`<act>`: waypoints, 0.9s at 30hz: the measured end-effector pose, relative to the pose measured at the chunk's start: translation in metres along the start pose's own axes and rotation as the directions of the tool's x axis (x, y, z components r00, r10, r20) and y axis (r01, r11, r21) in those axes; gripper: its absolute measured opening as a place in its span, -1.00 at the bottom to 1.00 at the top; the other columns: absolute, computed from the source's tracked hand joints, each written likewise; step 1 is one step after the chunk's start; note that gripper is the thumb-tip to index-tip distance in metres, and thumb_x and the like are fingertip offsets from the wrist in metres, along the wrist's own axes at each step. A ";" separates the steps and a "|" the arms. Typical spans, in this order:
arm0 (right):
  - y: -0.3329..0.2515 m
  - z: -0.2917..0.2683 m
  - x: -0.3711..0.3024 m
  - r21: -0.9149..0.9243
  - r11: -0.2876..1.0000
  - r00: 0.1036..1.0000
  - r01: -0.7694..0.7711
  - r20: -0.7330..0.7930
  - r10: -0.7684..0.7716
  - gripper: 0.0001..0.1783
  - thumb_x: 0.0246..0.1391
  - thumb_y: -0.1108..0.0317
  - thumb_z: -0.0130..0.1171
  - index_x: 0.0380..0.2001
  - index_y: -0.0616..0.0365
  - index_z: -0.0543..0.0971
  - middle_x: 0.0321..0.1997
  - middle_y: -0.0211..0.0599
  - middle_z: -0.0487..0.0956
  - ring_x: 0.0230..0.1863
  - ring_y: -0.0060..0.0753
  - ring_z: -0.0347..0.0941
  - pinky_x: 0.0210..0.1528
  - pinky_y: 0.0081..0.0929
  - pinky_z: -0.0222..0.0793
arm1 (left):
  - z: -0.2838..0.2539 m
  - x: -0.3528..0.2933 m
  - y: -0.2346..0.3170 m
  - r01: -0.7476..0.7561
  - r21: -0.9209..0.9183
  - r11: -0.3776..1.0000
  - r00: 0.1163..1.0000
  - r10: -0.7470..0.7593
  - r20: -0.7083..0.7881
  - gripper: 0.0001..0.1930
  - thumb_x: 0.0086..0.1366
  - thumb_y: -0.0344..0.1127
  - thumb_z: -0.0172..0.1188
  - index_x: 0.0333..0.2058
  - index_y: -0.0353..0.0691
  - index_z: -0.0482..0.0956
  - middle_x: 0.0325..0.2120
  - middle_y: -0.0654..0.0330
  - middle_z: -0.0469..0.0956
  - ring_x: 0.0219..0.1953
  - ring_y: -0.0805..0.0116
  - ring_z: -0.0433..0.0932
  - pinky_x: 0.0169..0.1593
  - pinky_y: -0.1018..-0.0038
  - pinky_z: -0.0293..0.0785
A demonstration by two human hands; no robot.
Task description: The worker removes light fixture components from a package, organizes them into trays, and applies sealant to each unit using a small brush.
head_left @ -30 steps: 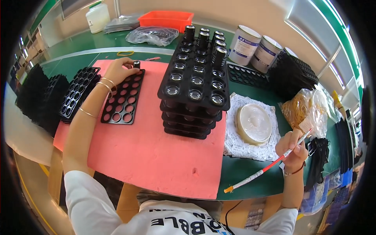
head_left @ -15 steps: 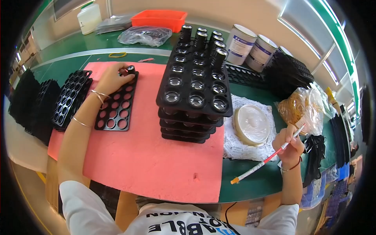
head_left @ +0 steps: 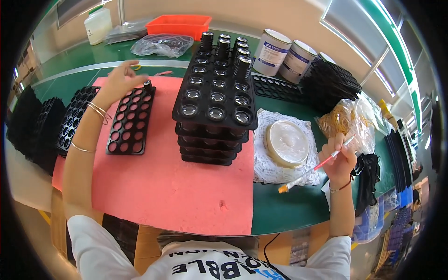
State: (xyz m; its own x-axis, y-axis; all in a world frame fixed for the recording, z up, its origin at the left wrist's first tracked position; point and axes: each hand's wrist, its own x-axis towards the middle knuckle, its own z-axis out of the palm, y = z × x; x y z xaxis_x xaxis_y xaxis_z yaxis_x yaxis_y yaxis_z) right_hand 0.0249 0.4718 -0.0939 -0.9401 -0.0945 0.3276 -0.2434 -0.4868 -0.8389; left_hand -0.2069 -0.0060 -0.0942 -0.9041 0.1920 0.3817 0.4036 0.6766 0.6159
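Note:
My left hand (head_left: 118, 84) is open beside a small black lens barrel (head_left: 148, 86), its fingers spread and no longer around it. The barrel stands upright at the far right corner of a flat black tray with round holes (head_left: 128, 123); the tray's other holes show pink through them. My right hand (head_left: 339, 156) is closed around a thin brush (head_left: 322, 164) with a red and white handle and a yellowish tip pointing lower left. Between the hands rises a stack of black trays (head_left: 182, 119); its top one holds glass-topped lens barrels, several standing taller at the far end.
A round, film-covered dish (head_left: 289, 143) sits on a white printed cloth (head_left: 266, 169). Behind are white cans (head_left: 272, 53), black trays (head_left: 330, 81), a bag of rubber bands (head_left: 347, 119) and an orange bin (head_left: 178, 26). More holed trays (head_left: 79, 109) lie left of the pink mat (head_left: 172, 193).
My left hand has let go of the lens barrel and moved up and left from it, fingers spreading. My right hand still holds the brush, now slightly raised. The view has shifted a little.

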 end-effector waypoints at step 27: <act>-0.023 -0.009 -0.015 -0.621 0.622 0.691 0.476 -0.173 -0.702 -0.70 0.15 0.31 -0.16 -0.54 0.29 0.41 -0.54 -0.23 0.41 -0.67 -0.55 0.26 -0.63 -0.68 0.18 | 0.026 -0.101 0.196 -0.822 0.109 0.558 0.506 0.805 -0.308 -0.65 -0.19 -0.43 0.34 -0.35 -0.21 0.47 -0.52 0.22 0.50 -0.50 0.46 0.49 -0.47 0.60 0.34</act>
State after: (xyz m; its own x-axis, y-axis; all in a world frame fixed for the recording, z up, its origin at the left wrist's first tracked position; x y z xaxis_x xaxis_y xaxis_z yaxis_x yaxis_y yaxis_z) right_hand 0.0428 0.4920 -0.0836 -0.5200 0.4269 0.7398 -0.7477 0.1912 -0.6359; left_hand -0.0405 0.1254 -0.0297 -0.0895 0.4231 0.9017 0.9538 0.2971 -0.0448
